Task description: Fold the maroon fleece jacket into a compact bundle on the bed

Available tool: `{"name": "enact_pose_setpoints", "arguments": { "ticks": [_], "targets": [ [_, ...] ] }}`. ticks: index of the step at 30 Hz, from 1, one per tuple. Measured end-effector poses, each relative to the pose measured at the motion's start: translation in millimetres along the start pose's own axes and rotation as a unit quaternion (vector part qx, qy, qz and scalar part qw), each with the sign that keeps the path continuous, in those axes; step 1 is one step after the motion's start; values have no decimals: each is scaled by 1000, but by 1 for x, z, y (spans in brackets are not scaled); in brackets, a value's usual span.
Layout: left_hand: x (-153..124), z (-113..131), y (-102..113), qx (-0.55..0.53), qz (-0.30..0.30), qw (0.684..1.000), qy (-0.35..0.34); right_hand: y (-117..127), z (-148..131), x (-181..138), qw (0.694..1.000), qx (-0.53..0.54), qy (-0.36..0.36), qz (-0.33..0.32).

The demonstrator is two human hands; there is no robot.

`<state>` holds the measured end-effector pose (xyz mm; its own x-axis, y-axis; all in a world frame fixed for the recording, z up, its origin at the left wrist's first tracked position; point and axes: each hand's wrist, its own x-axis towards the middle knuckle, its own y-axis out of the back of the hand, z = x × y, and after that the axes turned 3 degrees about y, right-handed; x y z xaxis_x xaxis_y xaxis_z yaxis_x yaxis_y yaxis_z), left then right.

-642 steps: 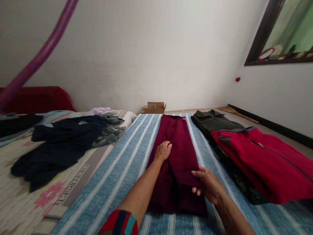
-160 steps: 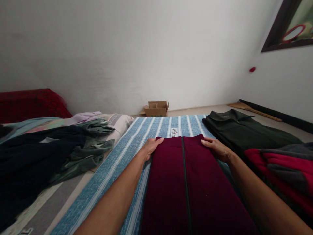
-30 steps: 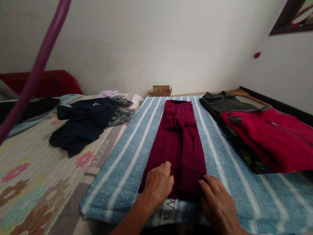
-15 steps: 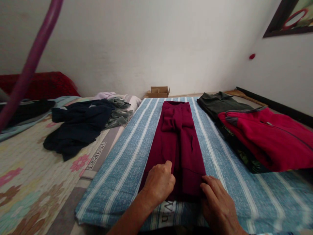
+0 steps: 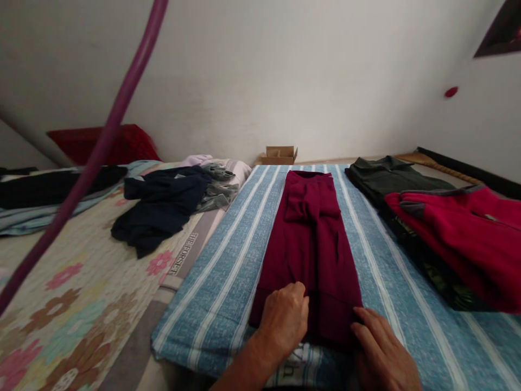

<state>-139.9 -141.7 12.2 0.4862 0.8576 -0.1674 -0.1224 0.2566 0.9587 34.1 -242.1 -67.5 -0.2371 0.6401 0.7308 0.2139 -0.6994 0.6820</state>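
Observation:
A maroon long garment [image 5: 321, 255], a folded top or sweatshirt by its look, lies lengthwise on a blue striped cloth [image 5: 236, 244]. Its dark neck opening points away from me, and part of it is folded over near that end. My left hand [image 5: 285, 315] is closed in a fist-like pinch on the near part of the garment, left of its middle. At the near right corner, the curled fingers of my right hand [image 5: 382, 342] grip the garment's edge; its thumb is hidden.
To the right lie a bright red fleece [image 5: 464, 233] and a dark green garment [image 5: 394, 176]. On the floral bedspread [image 5: 97, 282] at left are a navy garment [image 5: 166, 203] and other clothes. A purple pole [image 5: 116, 117] crosses the left side. A cardboard box [image 5: 280, 156] stands by the wall.
The view has swung left, so everything sits further right in the picture. Both hands stay at the garment's near end; its folded-over part looks flatter.

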Motion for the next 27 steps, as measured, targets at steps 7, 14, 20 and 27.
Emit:
{"name": "enact_pose_setpoints", "arguments": {
  "ticks": [7, 14, 20, 27],
  "targets": [
    [-8, -4, -6, -28, 51, 998, 10, 0, 3, 0, 1000, -3, 22, -1],
    [-8, -5, -11, -61, 88, 994, -14, -2, 5, -1, 1000, -6, 24, -5],
    [-6, -10, -11, -116, 104, 987, -43, -2, 3, -2, 1000, -4, 11, -19],
    [2, -3, 1, -252, 84, 964, -28, -3, -5, 4, 998, -7, -44, -43]
  ]
}}
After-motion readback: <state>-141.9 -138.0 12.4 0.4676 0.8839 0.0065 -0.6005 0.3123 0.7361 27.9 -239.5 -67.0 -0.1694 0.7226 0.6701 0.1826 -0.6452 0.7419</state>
